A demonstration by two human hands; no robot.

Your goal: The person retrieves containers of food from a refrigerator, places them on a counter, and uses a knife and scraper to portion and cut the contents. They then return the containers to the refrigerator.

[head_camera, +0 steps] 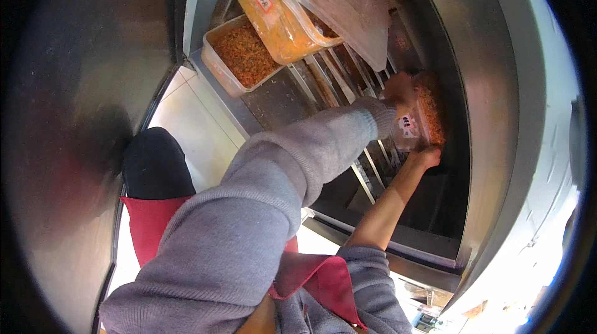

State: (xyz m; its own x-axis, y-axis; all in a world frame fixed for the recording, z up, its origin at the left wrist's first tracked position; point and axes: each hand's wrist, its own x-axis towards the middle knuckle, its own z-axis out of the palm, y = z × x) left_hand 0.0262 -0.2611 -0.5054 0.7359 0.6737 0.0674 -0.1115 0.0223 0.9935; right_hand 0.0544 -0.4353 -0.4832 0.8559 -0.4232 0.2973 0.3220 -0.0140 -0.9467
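Note:
Inside a metal cabinet, both my hands are on a clear plastic container filled with orange-red chopped food. My left hand, reaching across in a grey sleeve, grips its upper side. On the lower side, my right hand holds the corner near the rim, with the forearm bare. A small label with writing is on the container's wall. The fingers of both hands are partly hidden by shadow and the container. Metal rack bars run beneath and beside the container.
At the upper left of the compartment, an open plastic tub holds similar chopped food. A larger orange-smeared tub overlaps it, its translucent lid tilted askew. A metal door stands at the left; the cabinet's metal side curves along the right.

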